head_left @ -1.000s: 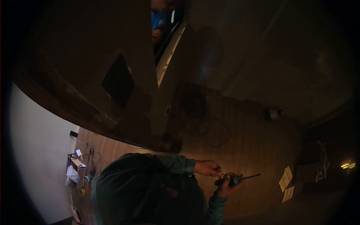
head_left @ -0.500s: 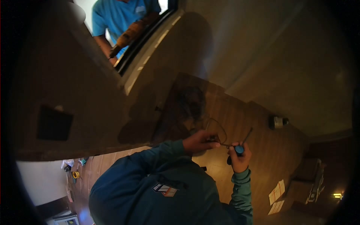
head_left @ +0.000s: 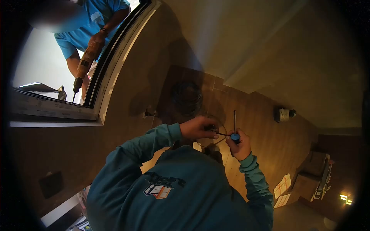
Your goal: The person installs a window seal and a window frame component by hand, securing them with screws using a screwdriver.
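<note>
My left hand (head_left: 198,128) is closed in a pinch around a small dark piece, too small to name, with a thin cable (head_left: 224,131) looping beside it. Close by on the right, my right hand (head_left: 239,145) grips a screwdriver (head_left: 235,122) with a blue end, its shaft pointing up the view. A short dark length runs between the two hands. Both hands are in front of my green-sleeved body, over the brown floor.
A co-worker (head_left: 94,23) in a blue shirt holds a power drill (head_left: 85,61) at the window frame (head_left: 58,109), upper left. Another tool (head_left: 284,114) lies by the wall at right. Papers (head_left: 282,186) and cardboard boxes (head_left: 306,184) are at lower right.
The view has shifted, bringing more of the window frame and the co-worker's drill into sight. My hands appear slightly higher and further left, still holding their items. The screwdriver shaft now points more upright.
</note>
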Motion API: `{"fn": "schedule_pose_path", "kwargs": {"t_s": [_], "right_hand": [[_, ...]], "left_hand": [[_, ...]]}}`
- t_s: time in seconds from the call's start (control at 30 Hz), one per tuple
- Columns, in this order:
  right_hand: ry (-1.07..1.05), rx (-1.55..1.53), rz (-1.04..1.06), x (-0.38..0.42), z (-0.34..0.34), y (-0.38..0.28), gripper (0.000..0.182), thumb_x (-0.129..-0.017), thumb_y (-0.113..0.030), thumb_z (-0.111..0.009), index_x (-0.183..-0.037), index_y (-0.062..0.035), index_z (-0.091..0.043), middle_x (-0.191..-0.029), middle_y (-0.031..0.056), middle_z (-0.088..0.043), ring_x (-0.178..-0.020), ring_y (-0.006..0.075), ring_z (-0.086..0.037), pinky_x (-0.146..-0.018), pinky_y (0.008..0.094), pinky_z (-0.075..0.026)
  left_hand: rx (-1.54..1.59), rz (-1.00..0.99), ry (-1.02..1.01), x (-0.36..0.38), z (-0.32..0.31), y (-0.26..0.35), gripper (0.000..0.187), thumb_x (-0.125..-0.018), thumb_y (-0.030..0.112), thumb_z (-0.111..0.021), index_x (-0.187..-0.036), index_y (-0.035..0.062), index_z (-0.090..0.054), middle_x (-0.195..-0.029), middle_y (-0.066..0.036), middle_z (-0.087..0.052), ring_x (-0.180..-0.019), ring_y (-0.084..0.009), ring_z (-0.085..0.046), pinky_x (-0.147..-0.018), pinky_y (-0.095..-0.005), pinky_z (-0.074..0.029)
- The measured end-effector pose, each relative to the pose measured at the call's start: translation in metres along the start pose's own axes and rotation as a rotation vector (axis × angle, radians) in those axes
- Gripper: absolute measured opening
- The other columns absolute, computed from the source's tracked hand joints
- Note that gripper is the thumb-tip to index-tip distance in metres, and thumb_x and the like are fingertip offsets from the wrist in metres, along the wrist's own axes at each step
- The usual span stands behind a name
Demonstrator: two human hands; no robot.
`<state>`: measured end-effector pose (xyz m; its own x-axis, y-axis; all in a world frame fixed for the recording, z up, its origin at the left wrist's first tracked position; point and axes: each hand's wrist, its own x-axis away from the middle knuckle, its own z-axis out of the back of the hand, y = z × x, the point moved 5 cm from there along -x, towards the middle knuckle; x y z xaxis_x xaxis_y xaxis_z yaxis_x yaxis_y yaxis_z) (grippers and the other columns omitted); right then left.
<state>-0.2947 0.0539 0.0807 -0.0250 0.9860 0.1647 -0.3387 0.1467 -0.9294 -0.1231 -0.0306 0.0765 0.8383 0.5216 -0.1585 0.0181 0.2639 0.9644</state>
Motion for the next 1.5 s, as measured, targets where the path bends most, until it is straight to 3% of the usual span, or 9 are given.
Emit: {"fn": "schedule_pose_path", "kwargs": {"t_s": [0.07,0.13,0.23,0.57,0.63,0.83,1.2,1.3,1.5], "right_hand": [[0.09,-0.03,0.023,-0.019,0.01,0.007,0.009,-0.085,-0.005,-0.061,-0.09,-0.0002,-0.054,-0.068,0.0045,-0.058,-0.057,0.0089,-0.053,-0.054,0.0236,-0.043],[0.097,-0.13,0.009,-0.033,0.014,0.009,0.008,-0.086,-0.004,-0.06,-0.091,-0.0012,-0.055,-0.07,0.0039,-0.058,-0.058,0.0088,-0.053,-0.053,0.0234,-0.043],[0.029,-0.35,-0.021,-0.059,0.015,0.041,0.008,-0.086,-0.002,-0.06,-0.093,-0.0027,-0.056,-0.074,0.0034,-0.058,-0.06,0.0088,-0.053,-0.055,0.023,-0.044],[-0.41,-0.338,-0.135,-0.161,0.001,0.039,0.007,-0.084,-0.004,-0.058,-0.09,-0.0039,-0.054,-0.068,0.0028,-0.054,-0.058,0.0114,-0.053,-0.053,0.0254,-0.044],[-0.487,-0.279,-0.065,-0.184,0.006,0.056,0.007,-0.084,-0.004,-0.059,-0.09,-0.0037,-0.054,-0.068,0.0025,-0.054,-0.057,0.0111,-0.053,-0.053,0.025,-0.044],[-0.719,-0.154,0.078,-0.223,0.028,0.059,0.01,-0.081,-0.008,-0.064,-0.085,-0.0013,-0.058,-0.068,-0.0003,-0.055,-0.061,0.0068,-0.05,-0.056,0.0227,-0.04],[-0.998,-0.263,0.032,-0.199,0.001,0.053,0.009,-0.081,-0.006,-0.063,-0.086,-0.0001,-0.057,-0.067,0.0033,-0.06,-0.059,0.008,-0.054,-0.054,0.0228,-0.042],[-1.068,-0.293,0.026,-0.19,-0.009,0.035,0.009,-0.084,-0.007,-0.062,-0.086,-0.0009,-0.055,-0.068,0.0034,-0.06,-0.058,0.009,-0.055,-0.054,0.0237,-0.044],[-1.042,-0.158,0.302,-0.206,-0.008,0.007,0.01,-0.084,-0.007,-0.063,-0.089,-0.0017,-0.055,-0.068,0.002,-0.059,-0.058,0.0073,-0.053,-0.054,0.0225,-0.042]], "left_hand": [[0.276,0.057,0.108,-0.001,0.004,-0.019,0.022,-0.092,0.025,-0.059,-0.093,0.0032,-0.058,-0.076,-0.002,-0.057,-0.066,-0.018,-0.058,-0.057,-0.0307,-0.047],[1.102,0.498,0.407,0.011,0.007,-0.053,0.028,-0.095,0.033,-0.054,-0.092,0.0056,-0.058,-0.074,0.003,-0.053,-0.061,-0.0077,-0.049,-0.053,-0.0234,-0.041],[1.186,0.559,0.58,0.02,0.005,-0.059,0.029,-0.095,0.038,-0.053,-0.092,0.0097,-0.058,-0.072,0.004,-0.051,-0.059,-0.0042,-0.043,-0.051,-0.0196,-0.036],[1.141,0.339,1.061,-0.009,-0.006,-0.071,0.022,-0.095,0.031,-0.054,-0.1,0.0102,-0.06,-0.078,0.007,-0.05,-0.064,-0.0043,-0.042,-0.057,-0.0217,-0.036],[0.796,0.264,1.211,-0.025,-0.008,-0.084,0.013,-0.092,0.022,-0.06,-0.097,0.01,-0.059,-0.078,0.007,-0.051,-0.066,-0.0037,-0.044,-0.06,-0.0225,-0.037],[0.636,0.256,1.529,-0.061,-0.025,-0.093,0.016,-0.089,0.017,-0.065,-0.081,0.0111,-0.053,-0.074,0.006,-0.05,-0.068,-0.0029,-0.044,-0.061,-0.0223,-0.037],[0.692,0.112,1.686,-0.048,-0.044,-0.048,0.022,-0.087,0.016,-0.068,-0.074,0.0103,-0.051,-0.074,0.007,-0.05,-0.069,-0.0025,-0.042,-0.061,-0.021,-0.036],[0.434,0.191,1.806,-0.035,-0.044,-0.046,0.021,-0.087,0.019,-0.067,-0.076,0.0099,-0.052,-0.076,0.007,-0.051,-0.072,-0.0032,-0.044,-0.064,-0.0214,-0.037],[0.463,0.123,1.92,-0.043,-0.034,-0.048,0.02,-0.088,0.022,-0.066,-0.079,0.0119,-0.053,-0.074,0.008,-0.049,-0.069,-0.0011,-0.043,-0.061,-0.0206,-0.036]]}}
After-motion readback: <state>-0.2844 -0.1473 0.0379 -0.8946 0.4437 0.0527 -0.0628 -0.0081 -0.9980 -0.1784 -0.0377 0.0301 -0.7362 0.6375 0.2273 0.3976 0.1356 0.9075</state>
